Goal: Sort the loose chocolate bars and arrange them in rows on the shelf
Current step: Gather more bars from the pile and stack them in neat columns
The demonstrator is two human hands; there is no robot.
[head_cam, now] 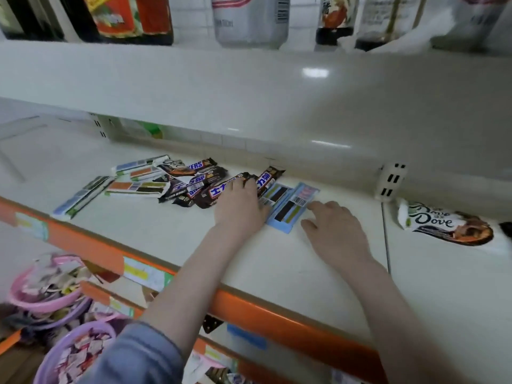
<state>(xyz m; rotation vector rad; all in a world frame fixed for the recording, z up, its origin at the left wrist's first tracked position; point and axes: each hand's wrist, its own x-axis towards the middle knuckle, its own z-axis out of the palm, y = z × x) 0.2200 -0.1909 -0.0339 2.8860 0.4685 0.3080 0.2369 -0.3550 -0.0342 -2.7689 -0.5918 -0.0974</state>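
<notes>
Denim sleeve (138, 356) sits closest to us, on our left arm. Our left hand (239, 206) lies palm down, fingers together, pressing on the near end of a Snickers bar (221, 189) and the left edge of two light-blue bars (288, 206). Those blue bars lie side by side, barcodes up, mid-shelf. Our right hand (335, 225) is flat and loosely spread, gripping nothing, fingertips touching the blue bars' right edge. Loose pile of Snickers and Dove bars (191, 181) just left of the left hand, white long bars (133, 178) further left. One Dove bar (443, 223) lies well apart on the right. White shelf (277, 259) has an orange front edge (263, 309). Pink baskets (55, 300) of sweets below left. Bottles (249, 20) on the shelf above.
</notes>
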